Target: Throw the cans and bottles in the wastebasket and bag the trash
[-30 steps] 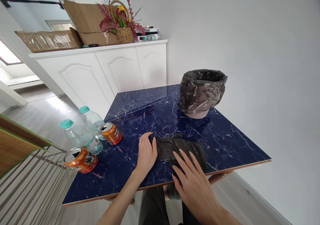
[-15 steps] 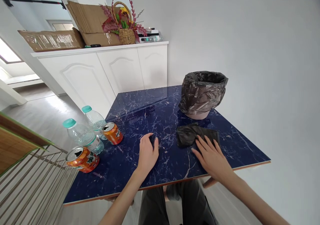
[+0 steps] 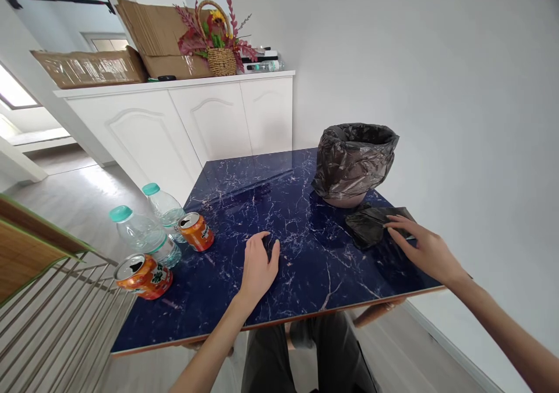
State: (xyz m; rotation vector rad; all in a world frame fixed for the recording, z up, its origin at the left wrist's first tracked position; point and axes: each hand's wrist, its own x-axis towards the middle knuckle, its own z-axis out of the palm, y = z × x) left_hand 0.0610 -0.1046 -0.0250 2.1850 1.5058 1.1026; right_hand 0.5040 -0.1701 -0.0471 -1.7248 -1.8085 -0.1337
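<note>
My left hand (image 3: 258, 265) rests on the dark blue marbled tabletop (image 3: 279, 206). Its thumb and index finger stand apart, with nothing between them. At the right side of the table, my right hand (image 3: 425, 250) pinches a black plastic bag (image 3: 367, 227) that lies loosely folded on the surface. Part of the bag is hidden behind the fingers. Just behind it stands a bin (image 3: 347, 201) lined with another black bag (image 3: 353, 160), its top folded over the rim.
Along the left edge stand two orange cans (image 3: 196, 232) with opened tops and two clear bottles (image 3: 142, 233) with turquoise caps. A metal rack (image 3: 56, 317) is beside the table. Behind, a white cabinet (image 3: 209, 113) carries cardboard boxes (image 3: 96, 70) and a flower basket (image 3: 222, 61).
My right hand has moved to the right and drawn the loose black bag along with it; its flat fingers have closed into a pinch. My left hand has stayed put.
</note>
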